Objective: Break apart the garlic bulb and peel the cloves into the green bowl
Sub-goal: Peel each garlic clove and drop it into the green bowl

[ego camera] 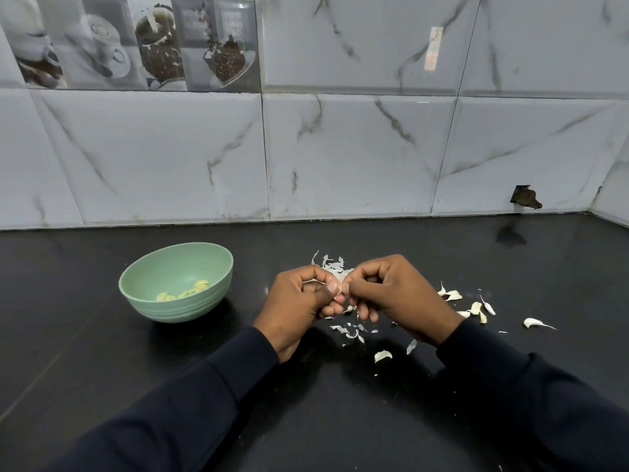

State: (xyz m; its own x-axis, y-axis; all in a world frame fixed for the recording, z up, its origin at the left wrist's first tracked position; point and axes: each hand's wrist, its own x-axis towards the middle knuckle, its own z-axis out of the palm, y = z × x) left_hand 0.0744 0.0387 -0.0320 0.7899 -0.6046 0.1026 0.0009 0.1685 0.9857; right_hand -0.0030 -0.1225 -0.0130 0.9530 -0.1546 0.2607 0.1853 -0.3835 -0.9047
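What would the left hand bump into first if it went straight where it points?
The right hand, almost at once. The left hand points toward it, and both pinch one small pale garlic clove between them, so the clove comes first of all. Depth is unclear, though.

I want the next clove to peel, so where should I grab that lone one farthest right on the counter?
Pinch the lone garlic clove across its plump left end, coming down from above. It lies flat on the black counter apart from other pieces, and its right end tapers to a thin tail that would likely tear.
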